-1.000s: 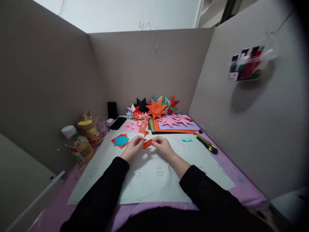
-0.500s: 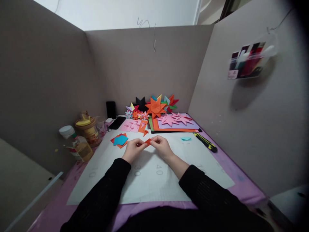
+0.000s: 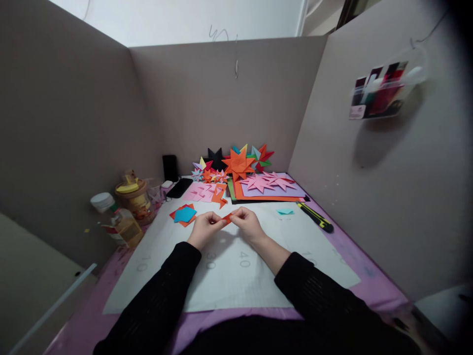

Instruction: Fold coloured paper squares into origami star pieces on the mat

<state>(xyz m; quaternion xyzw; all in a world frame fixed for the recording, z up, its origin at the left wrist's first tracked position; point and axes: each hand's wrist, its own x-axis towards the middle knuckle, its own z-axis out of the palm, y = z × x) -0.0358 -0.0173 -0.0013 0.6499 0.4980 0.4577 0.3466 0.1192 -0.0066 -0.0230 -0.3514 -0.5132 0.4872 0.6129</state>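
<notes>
Between my two hands is a small piece of orange-red paper [image 3: 227, 218], raised a little over the white sheet. My left hand [image 3: 204, 229] pinches its left end, and my right hand [image 3: 247, 225] pinches the right end; the fingers cover much of it. Left of my left hand lie square papers, a blue one [image 3: 185, 214] on top of orange and red ones. Just beyond my fingers is a folded orange piece [image 3: 223, 202]. Off to the right of my right hand rests a folded light-blue paper [image 3: 285, 211].
Folded paper stars [image 3: 239, 165] stand at the back, with pink stars [image 3: 258, 183] on stacked coloured paper. A yellow-black utility knife [image 3: 315, 218] lies at right. On the left are a phone [image 3: 180, 188], a glue bottle [image 3: 123, 224] and a lidded tub [image 3: 135, 197]. Grey panels enclose three sides.
The orange-red paper now shows as a narrower strip between my fingertips. My hands have hardly moved, and both still grip it.
</notes>
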